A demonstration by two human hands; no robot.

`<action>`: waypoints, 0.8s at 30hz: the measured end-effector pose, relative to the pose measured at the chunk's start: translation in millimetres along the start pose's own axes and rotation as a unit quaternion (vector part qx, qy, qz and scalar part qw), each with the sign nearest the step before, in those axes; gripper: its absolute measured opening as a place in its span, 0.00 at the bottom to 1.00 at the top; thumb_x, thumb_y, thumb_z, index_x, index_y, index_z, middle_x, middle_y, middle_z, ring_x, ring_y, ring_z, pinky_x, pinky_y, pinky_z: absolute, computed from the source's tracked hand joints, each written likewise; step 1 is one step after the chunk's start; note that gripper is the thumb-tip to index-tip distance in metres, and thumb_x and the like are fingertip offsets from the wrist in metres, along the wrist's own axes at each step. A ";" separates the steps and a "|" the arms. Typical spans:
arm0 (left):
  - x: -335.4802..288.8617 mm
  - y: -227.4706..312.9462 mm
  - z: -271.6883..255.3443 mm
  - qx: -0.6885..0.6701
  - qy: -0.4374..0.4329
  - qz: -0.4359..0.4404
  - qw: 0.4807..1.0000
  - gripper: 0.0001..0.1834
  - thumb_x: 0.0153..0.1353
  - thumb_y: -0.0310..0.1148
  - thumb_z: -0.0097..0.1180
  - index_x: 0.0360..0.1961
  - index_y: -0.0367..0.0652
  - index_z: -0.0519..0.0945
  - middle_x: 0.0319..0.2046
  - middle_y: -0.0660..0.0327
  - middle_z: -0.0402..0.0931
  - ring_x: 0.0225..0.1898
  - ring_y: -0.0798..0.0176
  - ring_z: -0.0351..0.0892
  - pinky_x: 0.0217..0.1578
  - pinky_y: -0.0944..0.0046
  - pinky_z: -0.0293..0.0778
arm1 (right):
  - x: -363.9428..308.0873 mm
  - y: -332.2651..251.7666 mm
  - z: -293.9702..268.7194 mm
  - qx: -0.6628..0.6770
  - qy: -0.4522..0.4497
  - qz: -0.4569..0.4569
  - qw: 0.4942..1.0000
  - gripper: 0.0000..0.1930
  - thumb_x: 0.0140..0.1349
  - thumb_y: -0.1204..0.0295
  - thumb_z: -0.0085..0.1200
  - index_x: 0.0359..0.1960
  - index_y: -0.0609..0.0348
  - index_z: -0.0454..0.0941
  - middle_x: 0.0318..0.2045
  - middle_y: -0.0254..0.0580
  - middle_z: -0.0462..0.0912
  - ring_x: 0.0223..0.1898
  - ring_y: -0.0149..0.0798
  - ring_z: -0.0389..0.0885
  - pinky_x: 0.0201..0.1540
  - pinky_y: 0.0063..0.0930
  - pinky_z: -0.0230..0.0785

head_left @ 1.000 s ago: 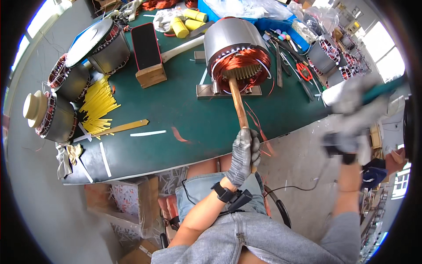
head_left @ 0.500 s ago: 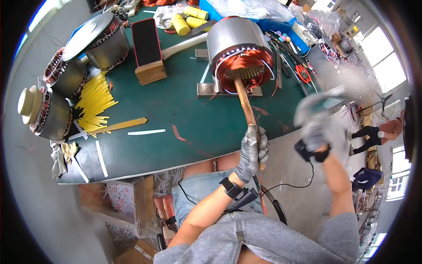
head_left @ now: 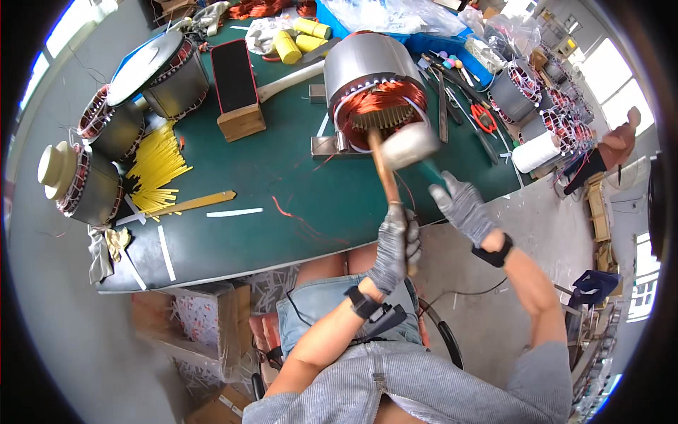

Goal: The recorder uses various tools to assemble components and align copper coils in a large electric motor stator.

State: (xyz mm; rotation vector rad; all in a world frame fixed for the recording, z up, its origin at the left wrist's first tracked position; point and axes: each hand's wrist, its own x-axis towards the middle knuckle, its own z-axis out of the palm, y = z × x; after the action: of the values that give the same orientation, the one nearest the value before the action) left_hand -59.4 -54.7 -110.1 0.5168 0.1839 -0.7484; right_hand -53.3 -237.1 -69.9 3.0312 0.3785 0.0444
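L hand (head_left: 395, 244) clamped on wooden stick (head_left: 385, 175), R hand (head_left: 464, 205) closed on mallet (head_left: 409, 146). Gray knit gloves (head_left: 388, 267); metal cyl. (head_left: 371, 63) w/ copper wire (head_left: 381, 99).

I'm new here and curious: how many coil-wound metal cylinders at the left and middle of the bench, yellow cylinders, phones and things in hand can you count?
Coil-wound metal cylinders at left: 3
Coil-wound metal cylinder in middle: 1
Yellow cylinders: 3
Phone: 1
Blurred mallet, right hand: 1
Wooden rod, left hand: 1
Total: 10

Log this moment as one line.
left hand: grips wooden stick | right hand: holds mallet, head blurred | stick: far end at opening of stator
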 end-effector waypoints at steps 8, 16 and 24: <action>-23.1 -5.7 10.8 0.034 -0.043 0.005 0.998 0.19 0.63 0.55 0.40 0.33 0.50 0.67 0.14 0.70 0.60 0.08 0.75 0.54 0.07 0.74 0.55 | -45.6 -9.7 -67.6 0.377 0.243 0.175 0.877 0.14 0.59 0.63 0.49 0.35 0.64 0.70 0.14 0.39 0.71 0.15 0.37 0.70 0.19 0.33 0.62; 19.3 -12.1 7.1 -0.056 -0.024 0.036 0.997 0.23 0.61 0.58 0.40 0.31 0.48 0.66 0.13 0.69 0.60 0.08 0.75 0.54 0.06 0.75 0.56 | 1.4 39.6 -126.1 0.111 0.254 -0.042 0.960 0.15 0.60 0.64 0.49 0.45 0.60 0.70 0.21 0.35 0.76 0.18 0.34 0.72 0.23 0.30 0.67; 18.3 -16.4 3.8 -0.077 -0.057 0.042 0.995 0.25 0.58 0.61 0.43 0.31 0.48 0.66 0.13 0.69 0.59 0.07 0.75 0.53 0.06 0.74 0.55 | 26.2 -6.3 -88.0 0.494 0.357 -0.037 0.792 0.17 0.63 0.55 0.44 0.24 0.53 0.63 0.14 0.24 0.61 0.14 0.21 0.60 0.16 0.13 0.55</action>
State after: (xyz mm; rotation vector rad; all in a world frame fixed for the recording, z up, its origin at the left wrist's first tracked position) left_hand -57.5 -77.8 -119.3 0.3320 0.1113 -0.6745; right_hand -32.9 -217.3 17.7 3.8486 0.7585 1.4640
